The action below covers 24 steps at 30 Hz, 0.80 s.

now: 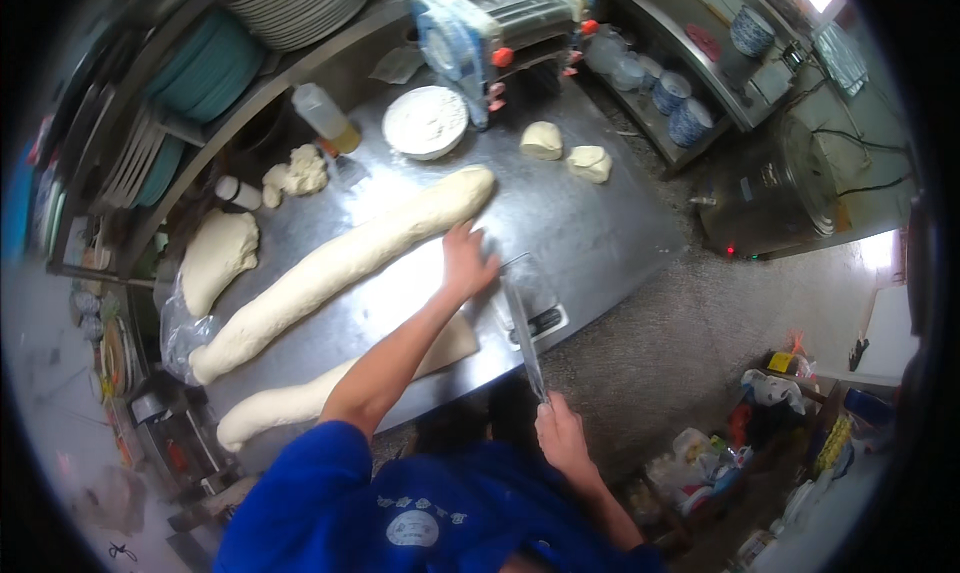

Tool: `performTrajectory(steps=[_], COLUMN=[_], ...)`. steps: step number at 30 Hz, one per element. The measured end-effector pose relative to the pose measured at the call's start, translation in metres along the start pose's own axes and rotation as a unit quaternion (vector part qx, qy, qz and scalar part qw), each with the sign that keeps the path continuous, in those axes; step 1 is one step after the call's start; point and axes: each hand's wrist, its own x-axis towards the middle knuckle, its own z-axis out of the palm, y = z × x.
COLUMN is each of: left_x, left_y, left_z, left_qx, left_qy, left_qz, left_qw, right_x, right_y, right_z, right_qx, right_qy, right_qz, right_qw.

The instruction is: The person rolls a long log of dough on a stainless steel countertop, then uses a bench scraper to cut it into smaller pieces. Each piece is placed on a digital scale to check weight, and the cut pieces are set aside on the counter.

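My right hand (562, 433) is closed around the handle of a long-bladed knife (522, 328), its blade pointing away from me over the table's near edge. Stretched over the table, my left hand (468, 260) has its thumb spread from its fingers and holds nothing. Its fingertips are at the near side of a long dough log (345, 268), close to the log's far right end; whether they touch it I cannot tell. A second dough log (290, 403) lies nearer me, partly hidden under my left forearm. Two cut dough pieces (541, 141) sit at the far right.
Beside the knife is a flat kitchen scale (535, 318) on the metal table (610, 233). Farther back stand a bowl of white flour (425, 123), a squeeze bottle (325, 116) and a roller machine (495, 33). A large dough slab (218, 258) lies at left, near shelved plates (210, 68).
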Motion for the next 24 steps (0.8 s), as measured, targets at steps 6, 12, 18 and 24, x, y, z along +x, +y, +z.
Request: performTrajectory(steps=[6, 12, 18, 24], left_x=[-0.164, -0.202, -0.203, -0.194], left_y=[-0.057, -0.031, -0.046, -0.042], left_z=[-0.139, -0.166, -0.149, -0.161], left_qx=[-0.037, -0.098, -0.091, -0.103], left_qy=[-0.096, -0.124, -0.110, -0.118], left_qz=[-0.087, 0.148, 0.199, 0.185], left_qw=[0.991, 0.976, 0.969, 0.970], right_x=[-0.020, -0.032, -0.038, 0.039], right_y=[-0.001, -0.006, -0.024, -0.017], right_z=[0.097, 0.146, 0.155, 0.176], right_qx=[-0.070, -0.172, -0.228, -0.279], right_qy=[-0.019, 0.018, 0.035, 0.033], right_qz=[-0.038, -0.044, -0.020, -0.040], right_qw=[0.997, 0.984, 0.973, 0.959])
